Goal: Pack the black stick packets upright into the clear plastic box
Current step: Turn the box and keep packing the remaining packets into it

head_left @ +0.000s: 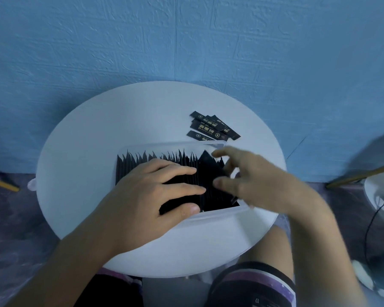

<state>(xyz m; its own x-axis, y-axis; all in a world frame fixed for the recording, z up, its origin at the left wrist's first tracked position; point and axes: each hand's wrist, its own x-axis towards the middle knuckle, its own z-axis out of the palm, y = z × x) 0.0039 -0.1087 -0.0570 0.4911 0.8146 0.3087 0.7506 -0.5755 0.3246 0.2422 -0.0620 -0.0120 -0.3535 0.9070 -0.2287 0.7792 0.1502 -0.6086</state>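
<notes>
Packets (131,165) upright in box (220,214), seemingly full.

A blue wall of embossed, brick-patterned panels (186,41) is filling the upper half of the view, with cool, even, bluish light lying over it. A round white bench (80,151) is standing against it, its far edge touching the foot of the wall. A mottled purple-grey floor (11,229) is showing past the bench's left and right edges. A slanted yellow rod (2,185) is poking in near the left edge, and a thin golden rod (361,173) is angling up beyond the right edge. Beside that rod a white rounded object (379,196) is sitting, too blurred to identify, with a black cable (372,222) trailing down from it across the floor.
</notes>
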